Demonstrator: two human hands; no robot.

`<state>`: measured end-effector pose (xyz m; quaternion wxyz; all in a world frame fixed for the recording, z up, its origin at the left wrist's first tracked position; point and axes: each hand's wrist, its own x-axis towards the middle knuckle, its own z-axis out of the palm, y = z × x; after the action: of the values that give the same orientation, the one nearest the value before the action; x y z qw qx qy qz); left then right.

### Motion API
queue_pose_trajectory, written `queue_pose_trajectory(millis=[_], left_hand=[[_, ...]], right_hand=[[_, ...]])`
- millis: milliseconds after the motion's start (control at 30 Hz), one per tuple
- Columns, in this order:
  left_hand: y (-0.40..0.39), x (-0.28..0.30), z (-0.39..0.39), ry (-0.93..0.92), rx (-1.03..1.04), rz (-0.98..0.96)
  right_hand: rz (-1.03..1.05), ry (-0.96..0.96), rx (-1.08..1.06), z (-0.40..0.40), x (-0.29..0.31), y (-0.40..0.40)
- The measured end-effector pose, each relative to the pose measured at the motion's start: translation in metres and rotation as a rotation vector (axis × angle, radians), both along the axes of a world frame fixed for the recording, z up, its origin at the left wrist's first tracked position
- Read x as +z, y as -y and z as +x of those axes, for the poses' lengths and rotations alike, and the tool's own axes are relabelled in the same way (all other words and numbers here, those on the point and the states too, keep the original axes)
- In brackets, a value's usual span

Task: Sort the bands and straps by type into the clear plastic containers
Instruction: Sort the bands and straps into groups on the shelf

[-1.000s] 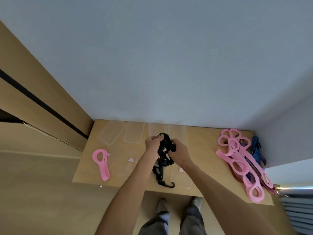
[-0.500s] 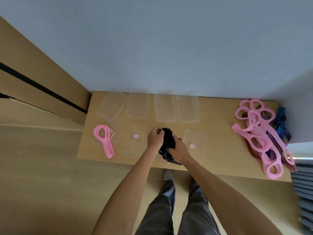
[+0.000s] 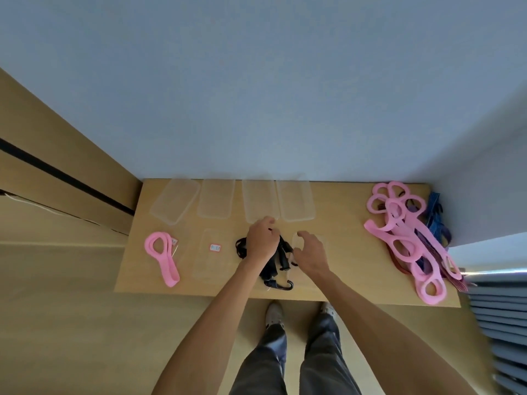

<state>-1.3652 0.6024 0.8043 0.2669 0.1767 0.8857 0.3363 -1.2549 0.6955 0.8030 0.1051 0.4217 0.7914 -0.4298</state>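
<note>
Head view: left hand [image 3: 261, 243] gripping black strap [image 3: 281, 259], right hand [image 3: 309, 252] released beside it; risk of trailing hook [image 3: 285, 285] snagging clear container's rim [image 3: 295, 238].

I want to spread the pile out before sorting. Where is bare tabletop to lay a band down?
The widest bare tabletop lies between the right hand and the pile of pink bands. A narrower strip lies along the front edge under the lone pink band. The rear left, with its four clear lids, is crowded.
</note>
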Motion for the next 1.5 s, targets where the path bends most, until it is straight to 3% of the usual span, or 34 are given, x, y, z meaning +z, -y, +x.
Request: queue_pose_trajectory(millis=[367,600,867,1133,1333,1500], left_hand=[[-0.14,0.048,0.068,-0.049,-0.301,0.056],[-0.222,0.044,0.122,0.017,-0.496,-0.074],[-0.298,0.016,0.195,0.106,-0.552,-0.163],[-0.328,-0.011,0.197,0.031,-0.383,-0.255],[-0.344,-0.015,0.183,0.205,-0.239,-0.207],[-0.348,-0.011,0.17,0.314,-0.065,-0.114]], right_hand=[[0.171,-0.149,-0.302,0.086,0.054,-0.128],[0.129,-0.018,-0.397,0.171,0.053,-0.228],[0.107,0.118,-0.315,0.227,0.023,-0.304],[-0.03,0.097,-0.306,0.228,-0.008,-0.318],[-0.103,0.117,-0.032,0.208,-0.032,-0.311],[-0.088,0.168,-0.004,0.204,-0.041,-0.316]])
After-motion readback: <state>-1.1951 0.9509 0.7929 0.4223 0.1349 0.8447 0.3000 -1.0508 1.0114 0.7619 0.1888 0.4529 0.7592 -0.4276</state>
